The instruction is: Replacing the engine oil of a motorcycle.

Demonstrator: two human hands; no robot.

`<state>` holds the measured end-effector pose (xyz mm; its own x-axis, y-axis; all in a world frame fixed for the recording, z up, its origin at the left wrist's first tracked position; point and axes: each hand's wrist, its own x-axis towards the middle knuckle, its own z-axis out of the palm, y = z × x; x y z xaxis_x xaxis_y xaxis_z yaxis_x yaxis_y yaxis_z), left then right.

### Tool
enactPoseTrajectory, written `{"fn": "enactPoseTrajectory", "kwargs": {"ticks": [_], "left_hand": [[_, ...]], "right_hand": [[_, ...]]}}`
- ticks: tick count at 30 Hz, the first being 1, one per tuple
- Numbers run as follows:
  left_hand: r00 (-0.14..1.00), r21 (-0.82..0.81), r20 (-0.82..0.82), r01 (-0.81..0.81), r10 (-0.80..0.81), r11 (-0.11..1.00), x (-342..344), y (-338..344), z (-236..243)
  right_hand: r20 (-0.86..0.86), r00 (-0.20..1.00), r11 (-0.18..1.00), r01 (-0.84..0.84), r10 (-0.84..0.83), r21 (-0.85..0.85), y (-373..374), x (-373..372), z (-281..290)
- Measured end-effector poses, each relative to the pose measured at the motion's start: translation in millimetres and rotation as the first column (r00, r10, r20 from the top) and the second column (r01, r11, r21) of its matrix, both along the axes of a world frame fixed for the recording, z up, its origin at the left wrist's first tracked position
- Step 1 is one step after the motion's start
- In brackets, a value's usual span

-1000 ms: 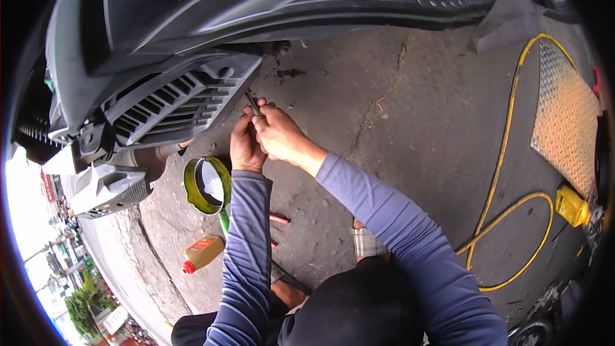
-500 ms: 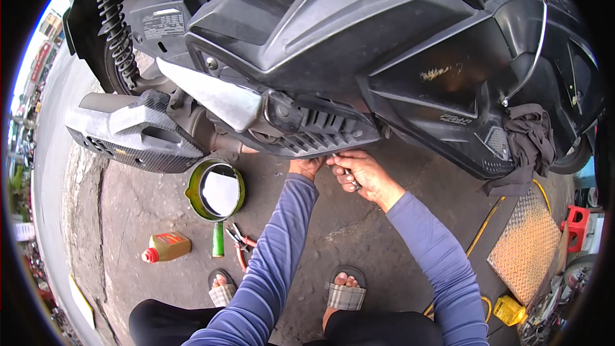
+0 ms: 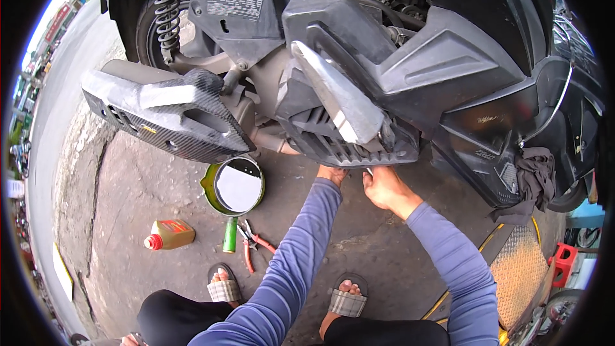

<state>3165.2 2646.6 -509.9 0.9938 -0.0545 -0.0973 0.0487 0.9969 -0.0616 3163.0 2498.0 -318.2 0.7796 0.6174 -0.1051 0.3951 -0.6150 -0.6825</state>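
A black motor scooter (image 3: 410,83) stands across the far side, with a slatted cover (image 3: 320,131) low on its body. Under the lower edge of this cover reaches my left hand (image 3: 332,173); its fingers are hidden there. Beside it, my right hand (image 3: 388,190) is closed, knuckles up and thumb along the edge, its fingertips out of sight. A sliver of a thin metal tool (image 3: 369,171) shows by that thumb; the rest is covered. Left of my hands, a green-rimmed pan (image 3: 209,186) with a green handle (image 3: 230,235) holds dark, reflective liquid.
Pliers (image 3: 254,243) with red handles lie by the pan, near a gold bottle (image 3: 173,235) with a red cap. The carbon-patterned exhaust (image 3: 170,112) juts out at left. A dark cloth (image 3: 535,176) hangs at right, above a rusty metal plate (image 3: 522,269) and a red stool (image 3: 564,263).
My view has shifted, so the scooter sits further right and the engine bay shows more. My right hand has moved up under the cover, and most of its metal tool is now hidden.
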Motion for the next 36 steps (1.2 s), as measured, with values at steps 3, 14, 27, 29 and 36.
{"fn": "enactPoseTrajectory", "kwargs": {"ticks": [3,14,27,29,36], "left_hand": [[0.93,0.414,-0.342,0.017,0.138,0.91,0,-1,23],[-0.359,0.833,-0.33,0.324,-0.873,-0.448,-258,143,229],[0.75,0.568,0.248,0.4,0.613,-0.719,-393,336,152],[0.788,0.683,0.304,0.211,0.535,-0.7,-374,343,152],[0.967,0.76,0.169,-0.005,0.191,-0.65,-328,291,307]], "right_hand": [[-0.017,1.0,0.998,-0.004,0.003,-0.066,5,0,-3],[-0.794,0.504,0.939,0.236,-0.34,-0.252,-29,-27,-86],[-0.139,0.663,0.642,-0.616,0.735,0.456,308,-222,30],[-0.03,0.776,0.669,-0.523,0.63,0.529,359,-241,18],[0.126,0.78,0.575,-0.549,0.612,0.607,296,-181,122]]}}
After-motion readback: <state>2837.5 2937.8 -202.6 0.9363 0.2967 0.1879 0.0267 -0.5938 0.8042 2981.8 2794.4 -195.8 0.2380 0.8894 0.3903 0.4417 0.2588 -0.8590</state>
